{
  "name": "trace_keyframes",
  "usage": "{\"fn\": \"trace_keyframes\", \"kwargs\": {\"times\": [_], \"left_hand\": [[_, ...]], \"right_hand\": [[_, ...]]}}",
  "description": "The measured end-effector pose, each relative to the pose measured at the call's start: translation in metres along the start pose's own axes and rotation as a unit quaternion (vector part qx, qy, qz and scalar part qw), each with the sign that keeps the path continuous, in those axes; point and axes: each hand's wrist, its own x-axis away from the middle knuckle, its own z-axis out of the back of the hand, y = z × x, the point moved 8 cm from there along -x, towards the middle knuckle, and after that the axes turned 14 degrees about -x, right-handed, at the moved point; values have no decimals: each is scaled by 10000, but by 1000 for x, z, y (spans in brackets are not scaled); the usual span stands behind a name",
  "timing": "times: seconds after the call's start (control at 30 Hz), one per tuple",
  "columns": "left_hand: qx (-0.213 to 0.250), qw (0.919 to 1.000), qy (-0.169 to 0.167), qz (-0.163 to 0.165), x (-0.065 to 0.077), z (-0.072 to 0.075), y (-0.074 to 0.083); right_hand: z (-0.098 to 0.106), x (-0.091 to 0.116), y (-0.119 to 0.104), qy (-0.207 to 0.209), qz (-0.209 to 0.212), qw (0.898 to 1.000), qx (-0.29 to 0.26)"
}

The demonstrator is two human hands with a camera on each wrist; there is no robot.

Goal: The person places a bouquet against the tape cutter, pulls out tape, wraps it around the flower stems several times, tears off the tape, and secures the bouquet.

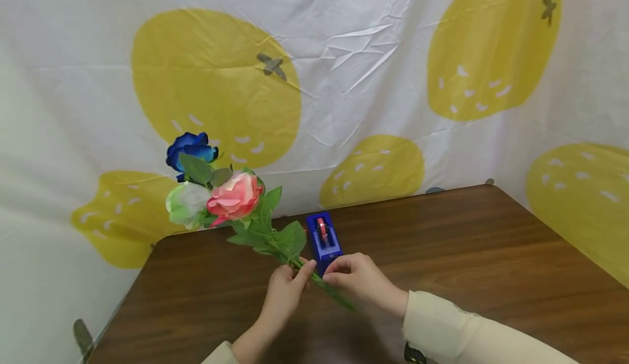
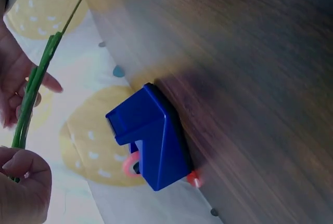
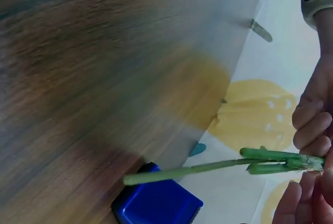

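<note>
My left hand [image 1: 284,293] grips the green stems [image 3: 208,171] of an artificial rose bouquet, which leans up to the left. Its heads are a blue rose [image 1: 189,148], a pink rose [image 1: 236,196] and a white-green rose [image 1: 188,203]. At the lower stems, my right hand [image 1: 366,283] pinches with thumb and forefinger. Shiny clear tape [image 3: 312,162] wraps the stems between the hands in the right wrist view. I cannot tell whether a tape end is between the right fingertips. Just behind the hands stands a blue tape dispenser [image 2: 161,154] with a pink-red roll.
The dark brown wooden table [image 1: 467,255] reaches back to a white curtain [image 1: 354,96] printed with yellow fruit. More curtain hangs close along the left and right sides. A small red piece [image 2: 194,179] shows by the dispenser's base.
</note>
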Motion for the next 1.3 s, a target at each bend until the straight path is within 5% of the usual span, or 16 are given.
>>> {"fn": "trace_keyframes", "kwargs": {"times": [0.27,0.4,0.57,0.73,0.87,1.0,1.3], "left_hand": [[164,9941,-1071,3,2,-9,1],[335,9889,-1446,-90,2,-10,1],[713,9777,-1963,-222,4,-12,-1],[818,9640,-2329,-989,9,-13,5],[926,9447,-2598,-1773,14,-12,13],[1275,9166,-3069,-2222,20,-16,20],[1771,8491,-4076,-2855,35,-27,33]], "right_hand": [[-6,-2,0,-182,-46,9998,-48],[-8,-2,9,-297,-458,9955,-775],[-17,3,25,-458,-1487,9597,-2341],[-27,7,30,-962,-2008,9293,-2948],[-41,11,29,-2001,-2327,8868,-3455],[-54,18,30,-2986,-2332,8443,-3791],[-69,30,37,-3740,-2039,8061,-4107]]}}
